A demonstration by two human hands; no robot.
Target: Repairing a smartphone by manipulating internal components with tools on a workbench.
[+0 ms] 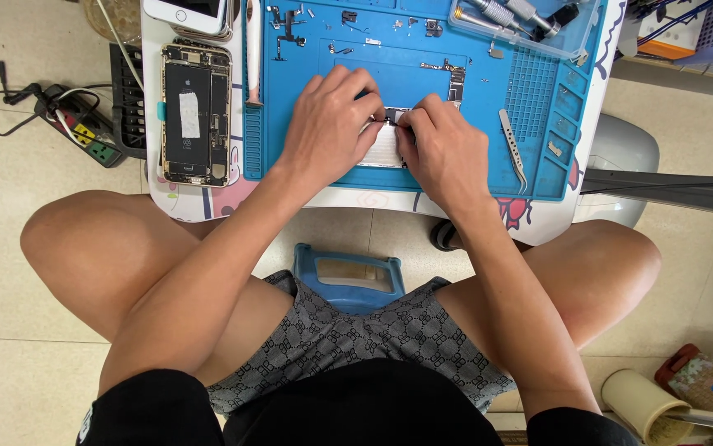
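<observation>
My left hand (331,124) and my right hand (443,149) meet over a small white flat part (383,150) that lies on the blue work mat (538,165). The fingertips of both hands pinch a small dark component (393,116) at the top edge of that white part. An opened phone (195,111), with its battery and inner boards exposed, lies to the left of the mat. A logic board (454,78) rests on the mat just above my right hand. Most of the white part is hidden under my fingers.
Metal tweezers (513,149) lie on the mat to the right. A clear tray of tools (521,21) stands at the back right; another phone (187,12) at the back left. A power strip (84,132) lies on the floor at left. A blue stool (348,277) sits between my knees.
</observation>
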